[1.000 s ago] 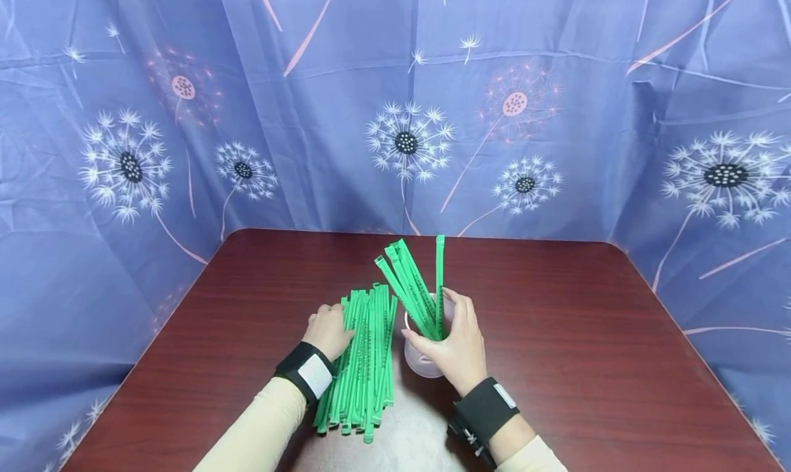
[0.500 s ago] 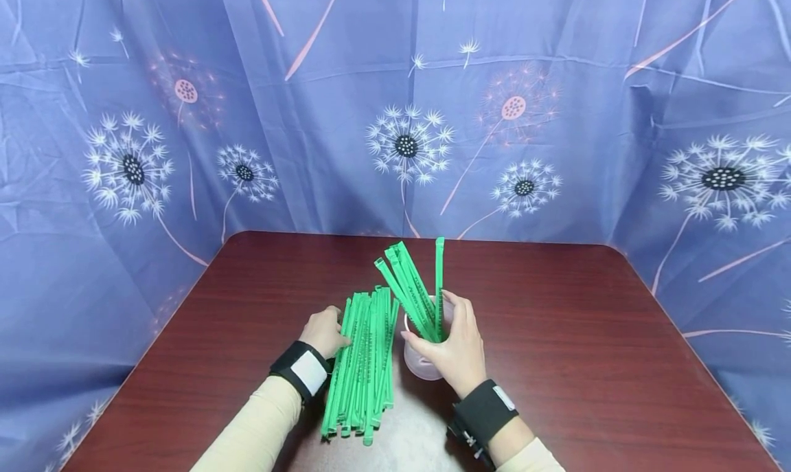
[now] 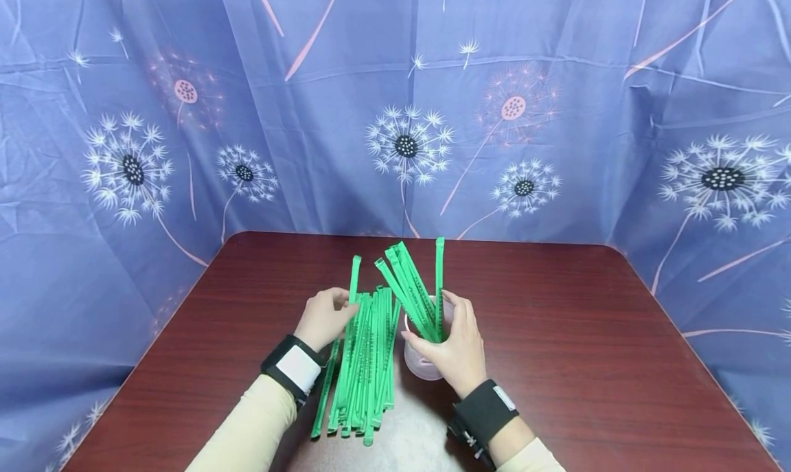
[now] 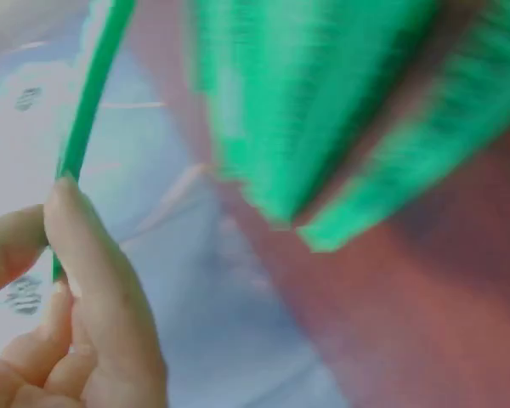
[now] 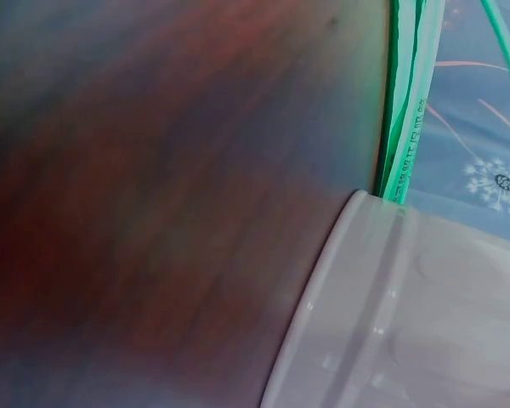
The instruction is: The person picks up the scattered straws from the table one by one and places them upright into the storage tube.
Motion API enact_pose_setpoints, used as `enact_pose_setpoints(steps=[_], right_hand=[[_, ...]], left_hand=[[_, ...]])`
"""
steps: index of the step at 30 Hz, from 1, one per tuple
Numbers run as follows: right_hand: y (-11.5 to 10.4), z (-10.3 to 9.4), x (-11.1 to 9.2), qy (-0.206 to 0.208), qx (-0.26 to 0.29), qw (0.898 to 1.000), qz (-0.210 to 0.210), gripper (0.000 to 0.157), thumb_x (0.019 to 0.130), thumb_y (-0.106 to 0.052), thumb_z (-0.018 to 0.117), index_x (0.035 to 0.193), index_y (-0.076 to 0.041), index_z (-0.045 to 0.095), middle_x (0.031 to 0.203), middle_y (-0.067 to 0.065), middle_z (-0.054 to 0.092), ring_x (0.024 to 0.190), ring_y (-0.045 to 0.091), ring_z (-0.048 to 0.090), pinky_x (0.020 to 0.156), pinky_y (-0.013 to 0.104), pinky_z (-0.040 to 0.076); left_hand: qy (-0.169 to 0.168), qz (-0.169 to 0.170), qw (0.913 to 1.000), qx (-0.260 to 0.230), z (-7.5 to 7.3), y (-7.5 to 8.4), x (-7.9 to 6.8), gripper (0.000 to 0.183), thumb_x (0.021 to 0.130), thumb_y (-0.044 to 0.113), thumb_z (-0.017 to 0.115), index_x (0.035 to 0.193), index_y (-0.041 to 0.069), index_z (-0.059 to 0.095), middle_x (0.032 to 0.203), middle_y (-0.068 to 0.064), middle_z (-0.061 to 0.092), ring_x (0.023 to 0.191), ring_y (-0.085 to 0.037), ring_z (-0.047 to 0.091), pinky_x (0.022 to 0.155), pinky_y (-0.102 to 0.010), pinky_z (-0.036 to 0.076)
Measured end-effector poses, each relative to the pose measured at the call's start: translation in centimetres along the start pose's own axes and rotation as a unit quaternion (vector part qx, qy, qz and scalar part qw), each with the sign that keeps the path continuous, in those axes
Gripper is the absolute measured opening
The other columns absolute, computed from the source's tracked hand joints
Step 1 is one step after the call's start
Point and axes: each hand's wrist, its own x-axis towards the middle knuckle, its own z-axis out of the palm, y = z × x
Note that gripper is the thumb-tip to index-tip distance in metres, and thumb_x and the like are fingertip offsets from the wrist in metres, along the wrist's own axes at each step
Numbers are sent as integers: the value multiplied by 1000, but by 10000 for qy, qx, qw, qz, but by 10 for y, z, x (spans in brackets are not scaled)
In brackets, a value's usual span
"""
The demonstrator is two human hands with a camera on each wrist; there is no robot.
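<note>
My left hand [image 3: 323,321] pinches one slim green wrapped straw [image 3: 355,279] between thumb and fingers, just above the left side of the pile. In the left wrist view that straw [image 4: 93,102] rises from the fingertips, apart from the others. A pile of green wrapped straws [image 3: 369,369] with dark print lies on the table. My right hand [image 3: 459,345] grips a clear plastic cup [image 3: 422,369] around its side. Several green straws [image 3: 408,279] stand in the cup, most leaning left and one nearly upright. In the right wrist view the cup's wall [image 5: 450,306] shows, but the hand does not.
A single straw [image 3: 323,403] lies a little apart along the pile's left edge. The dark red wooden table [image 3: 587,348] reaches back to a blue curtain [image 3: 334,149] printed with dandelions.
My left hand has moved slightly up and back from the pile's left edge, drawing out one straw. Another straw has shifted left of the pile. My right hand and the cup stay put.
</note>
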Motion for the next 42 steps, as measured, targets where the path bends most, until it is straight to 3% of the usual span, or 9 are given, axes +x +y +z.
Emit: enact_pose_setpoints(steps=[4,7,10,14,21,24,27,34,42], right_hand=[[0,0,0,18,8,10000,-25,92,66,-46,89,139,-9,48,128,9,56,114,26,58,81,51,54],[1,-1,0,18,2,10000,-14,92,66,-46,89,139,-8,48,128,8,56,114,26,58,81,51,54],[0,-1,0,-18,10,10000,35,93,65,-45,89,139,-8,48,128,7,56,115,26,58,81,51,53],[0,-1,0,-46,0,10000,55,93,65,-46,89,139,-10,47,129,8,56,115,27,58,82,51,53],[0,0,0,27,-4,10000,16,92,64,-47,90,138,-11,48,127,7,57,112,26,59,80,49,54],[0,0,-1,15,-43,10000,40,91,65,-47,89,138,-11,48,128,7,56,113,26,59,80,50,54],[0,-1,-1,5,-15,10000,66,91,65,-47,89,138,-11,48,128,8,56,114,27,59,81,51,53],[-1,-1,0,1,14,10000,-59,91,65,-47,89,138,-9,48,129,12,57,115,28,59,85,50,53],[0,-1,0,67,11,9998,-160,91,65,-46,89,136,-8,49,126,11,58,112,27,59,82,49,54]], left_hand=[[204,503,9945,-899,-8,24,-5,25,99,26,61,106,3,67,92,-17,68,56,-25,69,57,-33,59],[373,795,9807,-1749,-11,40,-10,26,100,27,61,94,2,63,81,-15,64,58,-32,70,60,-38,61],[588,963,9655,-2345,-12,50,-13,27,98,26,64,90,1,61,78,-13,64,62,-30,71,63,-41,62],[913,1065,9528,-2691,-12,55,-16,25,96,25,66,93,0,63,78,-19,65,63,-19,70,62,-40,62],[1520,1351,9358,-2879,-14,54,-16,22,96,24,67,99,2,67,75,-17,66,56,-17,70,55,-38,60],[1635,1494,9302,-2927,-11,53,-15,23,95,25,68,99,2,67,77,-20,67,57,-14,70,56,-41,60],[1521,1501,9359,-2802,-2,52,-16,24,94,26,70,93,2,67,78,-21,69,62,-13,71,59,-39,61],[1212,1380,9684,-1687,24,41,-18,21,92,26,72,83,7,67,80,-15,73,66,-14,71,57,-25,59],[818,1279,9836,-978,45,34,-18,22,91,27,72,81,8,68,81,-9,72,56,-20,69,54,-23,56]])
